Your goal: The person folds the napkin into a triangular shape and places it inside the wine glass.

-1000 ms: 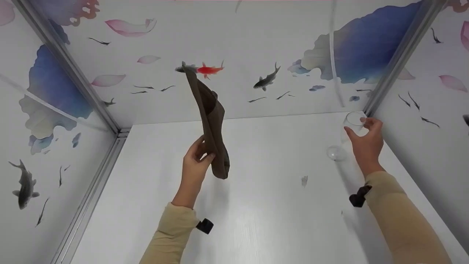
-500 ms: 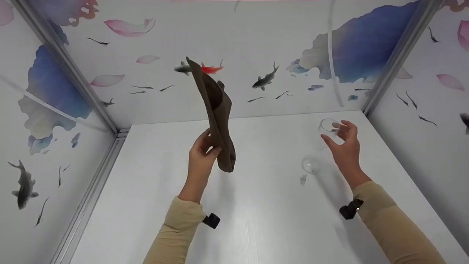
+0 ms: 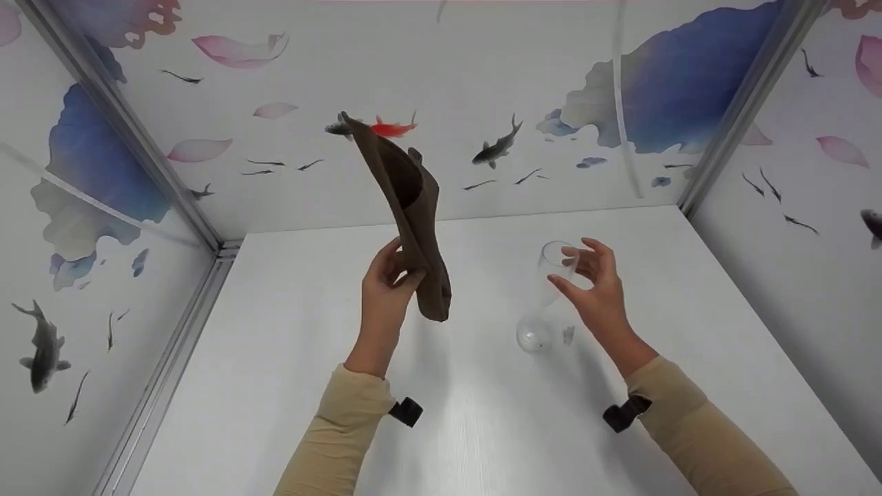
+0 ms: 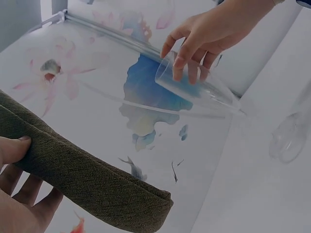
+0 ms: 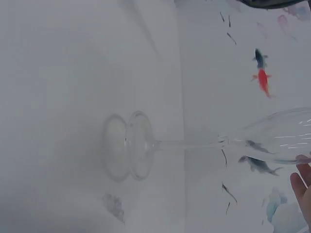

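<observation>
My left hand (image 3: 384, 303) pinches a brown woven cloth item (image 3: 427, 241) between thumb and fingers. It stands tall and thin in the head view, with a dark hollow opening on its upper part; its exact kind is unclear. In the left wrist view the cloth (image 4: 92, 179) runs as a thick folded band across the lower left. A clear champagne flute (image 3: 534, 335) is held upright by the bowl in my right hand (image 3: 598, 293), thumb on one side and fingers on the other. The right wrist view shows its stem and round foot (image 5: 141, 145) close over the tabletop.
Both hands are over a white table (image 3: 310, 413), closed in by printed walls (image 3: 441, 69) with fish and petals. Metal rails (image 3: 207, 213) line the corners. A small greyish mark (image 3: 568, 335) shows on the tabletop beside the flute's foot.
My right hand has carried the flute leftward and nearer to me, from the far right corner toward the middle. My left hand with the brown cloth has drifted slightly right.
</observation>
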The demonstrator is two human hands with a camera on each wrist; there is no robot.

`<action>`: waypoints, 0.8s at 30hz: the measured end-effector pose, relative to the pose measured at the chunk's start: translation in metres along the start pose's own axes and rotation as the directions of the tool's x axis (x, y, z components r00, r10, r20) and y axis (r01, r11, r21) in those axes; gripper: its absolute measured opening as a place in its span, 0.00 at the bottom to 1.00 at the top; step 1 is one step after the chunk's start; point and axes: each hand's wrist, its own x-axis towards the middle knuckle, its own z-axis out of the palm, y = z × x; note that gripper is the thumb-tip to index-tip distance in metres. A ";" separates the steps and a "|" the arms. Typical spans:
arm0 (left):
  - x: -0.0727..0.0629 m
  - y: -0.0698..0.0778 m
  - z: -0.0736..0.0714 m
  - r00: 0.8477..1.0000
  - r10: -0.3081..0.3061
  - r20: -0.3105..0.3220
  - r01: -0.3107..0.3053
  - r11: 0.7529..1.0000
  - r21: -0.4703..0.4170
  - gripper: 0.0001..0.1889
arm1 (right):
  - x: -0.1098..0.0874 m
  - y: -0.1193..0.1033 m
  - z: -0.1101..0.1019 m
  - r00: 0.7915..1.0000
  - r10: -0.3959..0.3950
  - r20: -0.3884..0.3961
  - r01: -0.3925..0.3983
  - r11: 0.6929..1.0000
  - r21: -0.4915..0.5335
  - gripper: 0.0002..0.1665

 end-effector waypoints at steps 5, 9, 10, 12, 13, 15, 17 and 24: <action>0.002 0.003 0.003 1.000 0.009 -0.004 -0.009 1.000 -0.020 0.28 | -0.009 -0.022 0.024 0.998 -0.006 0.059 0.004 1.000 0.030 0.44; 0.004 0.009 0.006 0.999 0.041 -0.005 -0.042 0.998 -0.046 0.28 | -0.013 -0.030 0.041 0.995 -0.022 0.092 0.017 0.998 0.056 0.43; 0.004 0.011 0.006 0.999 0.050 -0.007 -0.050 0.997 -0.055 0.28 | -0.014 -0.032 0.045 0.995 -0.025 0.099 0.019 0.998 0.059 0.44; 0.005 0.015 0.008 0.998 0.061 -0.015 -0.062 0.995 -0.073 0.28 | -0.016 -0.033 0.053 0.993 -0.029 0.115 0.022 0.998 0.060 0.44; 0.006 0.017 0.009 0.998 0.069 -0.016 -0.070 0.994 -0.082 0.28 | -0.017 -0.033 0.056 0.992 -0.028 0.119 0.021 0.998 0.061 0.45; 0.007 0.021 0.011 0.997 0.080 -0.022 -0.081 0.992 -0.098 0.28 | -0.018 -0.035 0.063 0.991 -0.026 0.130 0.017 0.998 0.064 0.45; 0.008 0.026 0.013 0.995 0.096 -0.026 -0.098 0.990 -0.104 0.28 | -0.020 -0.038 0.070 0.990 -0.024 0.139 0.013 0.997 0.076 0.46; 0.013 0.039 0.017 0.979 0.203 -0.026 -0.205 0.970 -0.130 0.28 | -0.025 -0.046 0.087 0.983 -0.036 0.182 0.016 0.994 0.108 0.46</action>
